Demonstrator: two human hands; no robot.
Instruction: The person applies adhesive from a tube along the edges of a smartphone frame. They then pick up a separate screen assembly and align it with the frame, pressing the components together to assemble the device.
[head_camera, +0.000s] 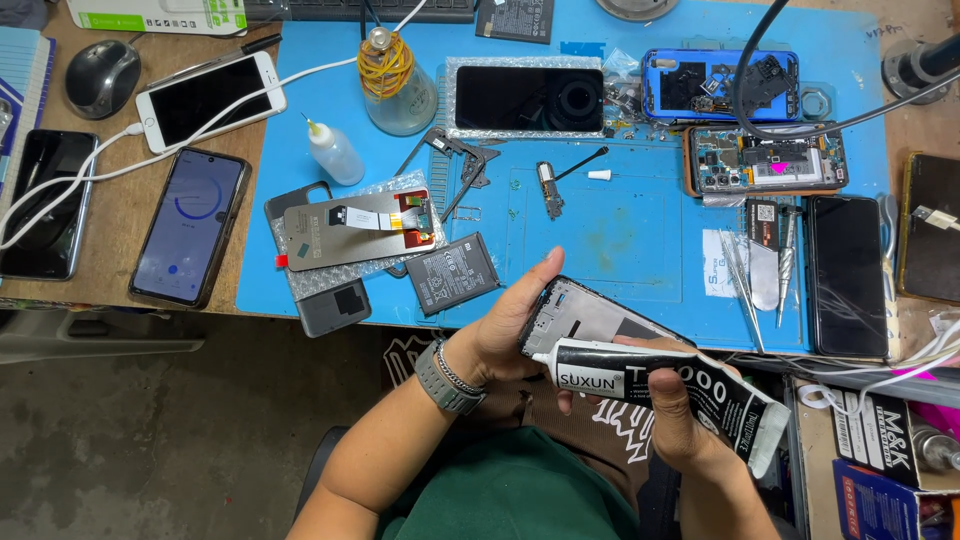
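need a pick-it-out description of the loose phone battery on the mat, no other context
Start at the blue work mat and go to its near edge, just left of the person's left hand. The phone battery lies there flat and tilted, beside a display panel resting on bubble wrap. Unlike the phones around it, it is a small dark grey slab with no screen.

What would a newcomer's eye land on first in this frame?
The two hands at bottom centre: the left hand grips an open phone frame, while the right hand holds a black adhesive tube with its nozzle at the frame's edge. Behind them lies a blue work mat strewn with opened phones and parts.
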